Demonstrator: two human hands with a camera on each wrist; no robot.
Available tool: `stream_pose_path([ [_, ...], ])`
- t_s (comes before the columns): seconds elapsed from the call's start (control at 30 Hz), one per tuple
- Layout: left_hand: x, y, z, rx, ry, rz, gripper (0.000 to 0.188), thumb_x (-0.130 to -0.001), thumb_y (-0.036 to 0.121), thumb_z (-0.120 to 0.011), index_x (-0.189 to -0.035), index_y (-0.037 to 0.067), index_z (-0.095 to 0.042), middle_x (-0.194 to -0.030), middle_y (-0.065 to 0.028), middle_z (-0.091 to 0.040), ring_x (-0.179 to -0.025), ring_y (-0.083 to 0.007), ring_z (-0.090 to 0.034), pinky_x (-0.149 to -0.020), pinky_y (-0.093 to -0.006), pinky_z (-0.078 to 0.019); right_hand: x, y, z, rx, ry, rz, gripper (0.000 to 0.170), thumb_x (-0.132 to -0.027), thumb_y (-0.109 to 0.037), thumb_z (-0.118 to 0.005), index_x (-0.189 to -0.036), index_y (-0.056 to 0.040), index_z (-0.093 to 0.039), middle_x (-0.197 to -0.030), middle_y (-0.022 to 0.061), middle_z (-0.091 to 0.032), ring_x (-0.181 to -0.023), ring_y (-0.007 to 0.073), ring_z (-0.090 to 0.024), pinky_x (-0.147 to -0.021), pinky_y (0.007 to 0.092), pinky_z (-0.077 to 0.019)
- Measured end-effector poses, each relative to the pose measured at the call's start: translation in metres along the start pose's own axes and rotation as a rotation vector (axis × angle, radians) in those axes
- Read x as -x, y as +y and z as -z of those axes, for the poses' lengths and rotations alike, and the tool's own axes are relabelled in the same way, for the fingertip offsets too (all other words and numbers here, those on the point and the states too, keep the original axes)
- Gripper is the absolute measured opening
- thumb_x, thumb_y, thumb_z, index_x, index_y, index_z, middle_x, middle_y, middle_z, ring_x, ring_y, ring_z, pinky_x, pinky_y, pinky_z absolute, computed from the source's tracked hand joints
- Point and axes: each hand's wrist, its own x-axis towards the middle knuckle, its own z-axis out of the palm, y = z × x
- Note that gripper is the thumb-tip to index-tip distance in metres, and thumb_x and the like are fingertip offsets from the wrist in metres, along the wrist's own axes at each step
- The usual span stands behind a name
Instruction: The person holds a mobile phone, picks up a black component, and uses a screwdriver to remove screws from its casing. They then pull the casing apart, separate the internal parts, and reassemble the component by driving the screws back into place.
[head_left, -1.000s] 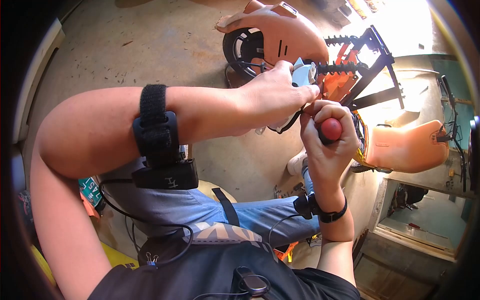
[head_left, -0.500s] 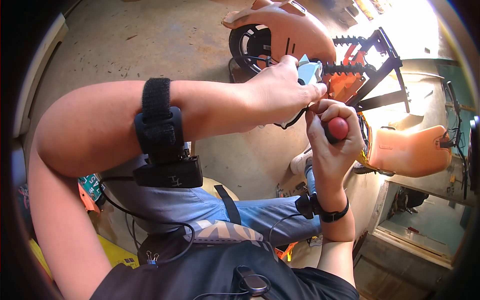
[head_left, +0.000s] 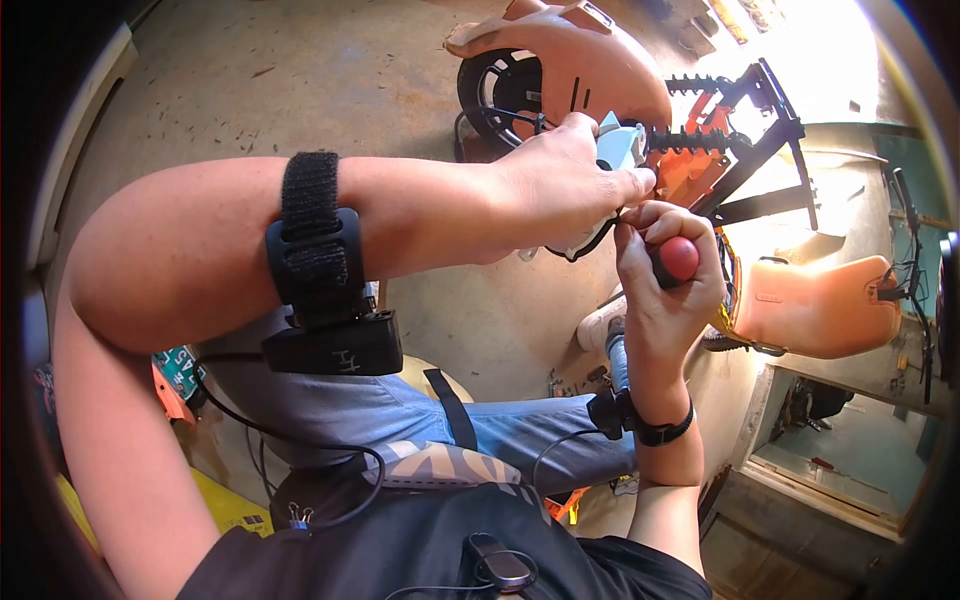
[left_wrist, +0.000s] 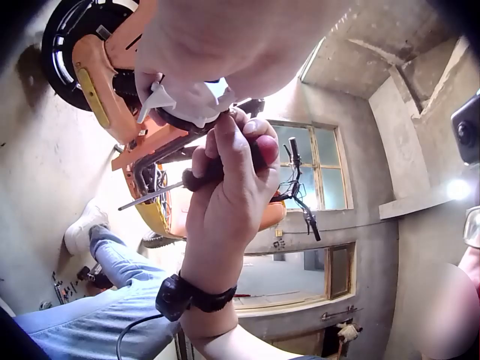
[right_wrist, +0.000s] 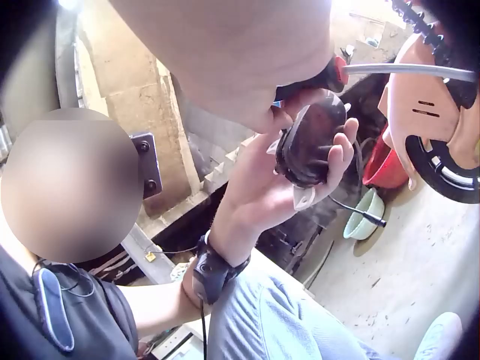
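Observation:
My left hand grips an oval part with a glossy dark face, white tabs and a cable that ends in a black plug. In the head view a pale blue piece of it shows past the fingers. My right hand holds a screwdriver in its curled fingers, the red handle end toward me and the metal shaft pointing away. The right thumb and forefinger tips meet right at the part's edge, close below the left fingers. What they pinch there is hidden.
Ahead stands an orange scooter body with a black wheel, coil springs and a dark frame. Its orange seat-like panel and handlebar are at the right. A red basin and a pale green basin sit on the floor.
The head view has shifted slightly, so the scene sits a little further right. Both hands keep nearly the same hold, with only small movement of the right fingers.

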Motion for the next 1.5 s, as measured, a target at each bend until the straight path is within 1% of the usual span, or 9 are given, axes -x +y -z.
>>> stream_pose_path([
  [0.37, -0.002, 0.006, 0.006, -0.022, 0.061, -0.013, 0.062, -0.094, 0.041, -0.061, -0.136, -0.001, -0.047, -0.103, -0.0098, -0.056, -0.088, -0.0136, -0.055, -0.073, -0.0317, -0.0462, -0.002, 0.005, 0.005, 0.014, -0.016, -0.053, 0.018, -0.084, 0.012, -0.061, -0.094, 0.0001, -0.052, -0.096, 0.0074, -0.06, -0.087, 0.0128, -0.058, -0.08, 0.0274, -0.0525],
  [0.5, -0.003, 0.01, 0.01, 0.214, 0.104, 0.008, 0.046, -0.095, 0.043, -0.057, -0.119, 0.004, -0.053, -0.092, -0.0069, -0.054, -0.08, -0.0142, -0.057, -0.066, -0.0259, -0.0465, -0.019, 0.04, 0.006, 0.359, -0.027, -0.145, 0.013, -0.081, -0.001, -0.07, -0.09, -0.0018, -0.06, -0.083, 0.0051, -0.066, -0.079, 0.0112, -0.061, -0.075, 0.0269, -0.0511],
  [0.67, 0.004, 0.024, 0.014, 0.272, 0.111, 0.006, 0.054, -0.096, 0.047, -0.052, -0.114, -0.003, -0.061, -0.105, -0.0189, -0.069, -0.096, -0.0218, -0.067, -0.088, -0.03, -0.0466, -0.025, 0.168, 0.0, 0.48, -0.175, -0.36, 0.02, -0.074, -0.012, -0.073, -0.087, -0.0004, -0.064, -0.075, 0.0085, -0.065, -0.068, 0.0152, -0.062, -0.065, 0.0325, -0.0509],
  [0.77, 0.002, 0.024, 0.012, 0.38, 0.158, 0.032, 0.031, -0.089, 0.032, -0.053, -0.1, 0.006, -0.066, -0.095, -0.0056, -0.063, -0.078, -0.0135, -0.056, -0.069, -0.0315, -0.0468, -0.008, 0.251, -0.014, 0.447, -0.215, -0.552, 0.021, -0.071, -0.017, -0.074, -0.083, -0.0024, -0.065, -0.075, 0.0115, -0.066, -0.073, 0.0241, -0.066, -0.068, 0.036, -0.0512],
  [0.8, 0.003, 0.019, 0.014, 0.322, 0.119, -0.033, 0.054, -0.094, 0.046, -0.055, -0.114, -0.004, -0.061, -0.102, -0.0189, -0.068, -0.095, -0.0227, -0.068, -0.087, -0.0302, -0.0494, 0.001, 0.272, -0.018, 0.477, -0.229, -0.622, 0.023, -0.07, -0.019, -0.075, -0.084, -0.0029, -0.066, -0.077, 0.013, -0.068, -0.075, 0.0267, -0.067, -0.07, 0.0372, -0.052],
  [1.07, -0.003, 0.027, 0.02, 0.328, 0.111, 0.069, 0.056, -0.091, 0.047, -0.057, -0.112, -0.005, -0.062, -0.099, -0.0181, -0.066, -0.088, -0.0226, -0.068, -0.082, -0.0307, -0.0528, 0.086, 0.393, -0.047, 0.561, -0.21, -0.868, 0.03, -0.067, -0.024, -0.076, -0.089, -0.004, -0.072, -0.09, 0.0198, -0.072, -0.087, 0.0338, -0.071, -0.08, 0.0408, -0.0549],
  [1.17, -0.006, 0.025, 0.02, 0.295, 0.083, 0.091, 0.055, -0.092, 0.047, -0.056, -0.11, -0.005, -0.062, -0.099, -0.0177, -0.066, -0.087, -0.0222, -0.067, -0.082, -0.0312, -0.0521, 0.11, 0.421, -0.051, 0.652, -0.217, -0.803, 0.03, -0.068, -0.021, -0.077, -0.091, -0.004, -0.069, -0.071, 0.0105, -0.068, -0.059, 0.0215, -0.066, -0.055, 0.0362, -0.0532],
  [1.37, -0.013, 0.02, 0.02, 0.272, 0.075, 0.056, 0.053, -0.092, 0.046, -0.055, -0.109, -0.004, -0.062, -0.099, -0.0157, -0.065, -0.087, -0.0215, -0.066, -0.083, -0.0326, -0.0511, 0.114, 0.418, -0.055, 0.662, -0.17, -0.625, 0.027, -0.069, -0.02, -0.077, -0.089, -0.0033, -0.069, -0.07, 0.0107, -0.067, -0.057, 0.0209, -0.064, -0.053, 0.0358, -0.052],
  [1.5, -0.025, 0.006, 0.024, 0.24, 0.058, -0.028, 0.052, -0.093, 0.045, -0.056, -0.112, -0.003, -0.061, -0.1, -0.0148, -0.064, -0.088, -0.0217, -0.067, -0.083, -0.0331, -0.0521, 0.1, 0.411, -0.048, 0.598, -0.223, -0.797, 0.024, -0.071, -0.019, -0.076, -0.09, -0.0045, -0.069, -0.066, 0.0094, -0.064, -0.051, 0.018, -0.06, -0.047, 0.0327, -0.0479],
])
